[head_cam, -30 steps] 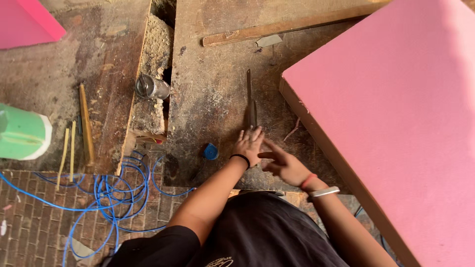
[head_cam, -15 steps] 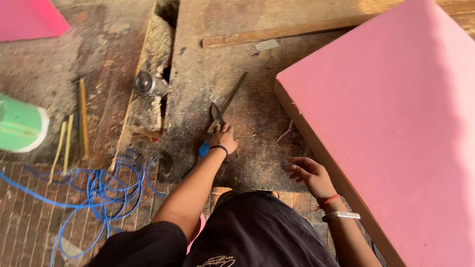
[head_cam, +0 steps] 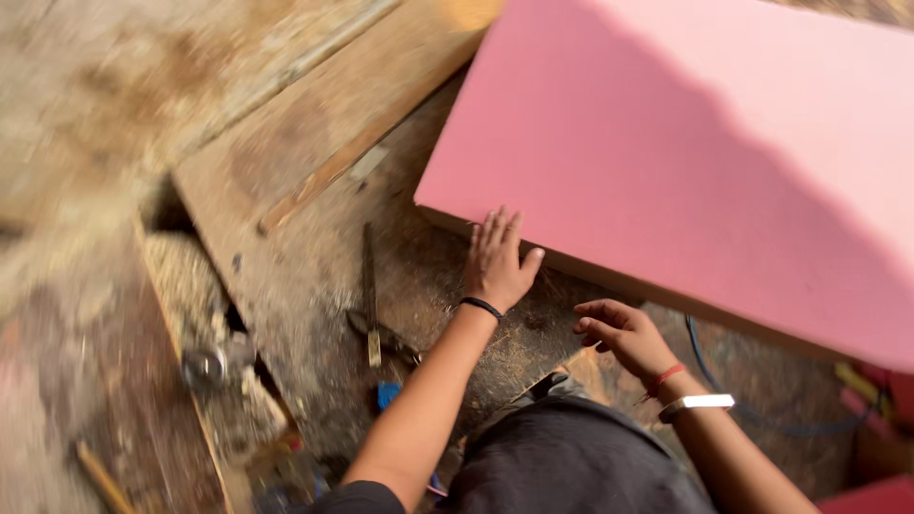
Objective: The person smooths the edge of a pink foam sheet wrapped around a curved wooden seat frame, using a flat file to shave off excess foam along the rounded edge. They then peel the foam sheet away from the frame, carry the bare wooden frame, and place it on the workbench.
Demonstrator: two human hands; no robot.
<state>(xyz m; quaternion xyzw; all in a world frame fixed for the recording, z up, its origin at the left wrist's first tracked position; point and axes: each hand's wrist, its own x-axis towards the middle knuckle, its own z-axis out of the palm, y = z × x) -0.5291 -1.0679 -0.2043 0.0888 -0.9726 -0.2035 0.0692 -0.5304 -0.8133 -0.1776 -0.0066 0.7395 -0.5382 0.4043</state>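
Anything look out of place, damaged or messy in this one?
Mostly mess. Sawdust is heaped in the gap beside the worn wooden board. Long pliers lie loose on the floor near the left hand, which rests on the pink panel's edge. The right hand is empty.

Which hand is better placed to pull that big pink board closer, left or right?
Probably the left hand: its fingers already rest flat against the near edge of the large pink flat board. The right hand hovers loosely curled below that edge, apparently not touching it.
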